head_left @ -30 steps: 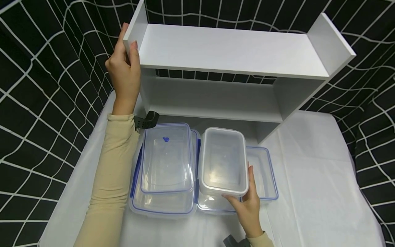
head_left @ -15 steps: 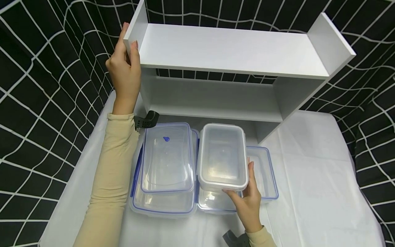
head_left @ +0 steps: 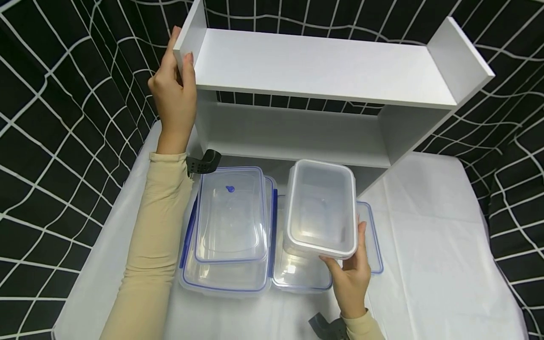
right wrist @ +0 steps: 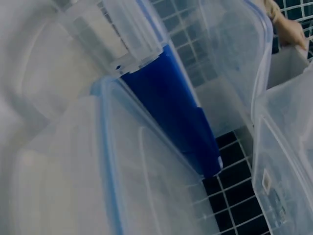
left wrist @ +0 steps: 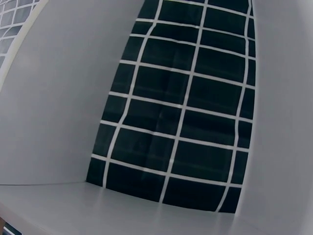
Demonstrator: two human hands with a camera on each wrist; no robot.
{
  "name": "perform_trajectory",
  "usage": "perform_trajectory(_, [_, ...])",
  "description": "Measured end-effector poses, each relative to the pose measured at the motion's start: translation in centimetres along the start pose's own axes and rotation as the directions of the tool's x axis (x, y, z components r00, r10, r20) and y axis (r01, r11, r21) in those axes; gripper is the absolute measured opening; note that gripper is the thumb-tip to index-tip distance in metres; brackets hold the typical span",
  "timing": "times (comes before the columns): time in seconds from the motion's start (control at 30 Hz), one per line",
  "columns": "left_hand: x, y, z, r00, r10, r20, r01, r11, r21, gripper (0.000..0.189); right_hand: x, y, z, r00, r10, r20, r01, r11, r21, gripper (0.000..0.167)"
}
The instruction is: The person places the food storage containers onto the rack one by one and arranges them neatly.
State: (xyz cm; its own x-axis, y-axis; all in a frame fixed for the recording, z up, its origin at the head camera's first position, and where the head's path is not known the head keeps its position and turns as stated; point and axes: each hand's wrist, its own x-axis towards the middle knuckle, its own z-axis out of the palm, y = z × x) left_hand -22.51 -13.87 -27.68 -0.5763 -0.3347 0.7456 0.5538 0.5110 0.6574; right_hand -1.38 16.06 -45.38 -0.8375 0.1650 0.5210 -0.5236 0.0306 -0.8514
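Note:
My left hand point(head_left: 174, 101) grips the upright left side panel of a white shelf unit point(head_left: 327, 66), thumb on the inner face and fingers outside. My right hand point(head_left: 352, 281) holds a clear plastic food container point(head_left: 323, 208) with a white rim by its near right corner. This container is raised above a flat blue-rimmed container point(head_left: 299, 274) and overlaps another blue-rimmed one point(head_left: 375, 241) to its right. In the right wrist view the held container point(right wrist: 288, 147) shows at the right edge, and the right hand is out of sight.
Left of the held container, a smaller clear container point(head_left: 231, 217) with a blue mark sits on a larger one point(head_left: 229, 278) with blue side clips. All rest on a white cloth point(head_left: 446, 245) before the shelf unit. Black cloth with white grid lines point(head_left: 55, 141) surrounds the table.
My right hand has carried the white-rimmed container up and to the right, uncovering more of the blue-rimmed container below. My left hand keeps its grip on the panel.

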Motion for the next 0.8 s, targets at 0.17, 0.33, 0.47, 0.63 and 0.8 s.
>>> perform_trajectory(0.17, [0.0, 0.2, 0.1, 0.998, -0.055, 0.011, 0.055, 0.998, 0.007, 0.038, 0.1, -0.6, 0.2, 0.999, -0.006, -0.044, 0.007, 1.0, 0.018, 0.091])
perform_trajectory(0.33, [-0.1, 0.1, 0.2, 0.998, -0.053, 0.018, 0.053, 0.999, 0.01, 0.038, 0.5, -1.3, 0.4, 0.994, -0.082, -0.067, 0.084, 0.996, 0.031, 0.088])
perform_trajectory(0.47, [-0.1, 0.0, 0.1, 1.0, -0.011, 0.013, 0.011, 1.0, 0.005, 0.037, 1.1, -2.0, 0.6, 0.983, -0.153, -0.1, 0.16, 0.985, 0.065, 0.085])
perform_trajectory(0.63, [0.0, 0.0, 0.1, 0.999, -0.041, 0.012, 0.04, 0.999, 0.008, 0.037, 1.8, -3.1, 1.0, 0.966, -0.181, -0.184, 0.208, 0.968, 0.14, 0.087])
perform_trajectory(0.8, [0.0, 0.1, 0.2, 0.997, -0.072, 0.019, 0.072, 0.997, 0.018, 0.038, 2.5, -3.8, 1.6, 0.947, -0.222, -0.232, 0.261, 0.953, 0.151, 0.086])
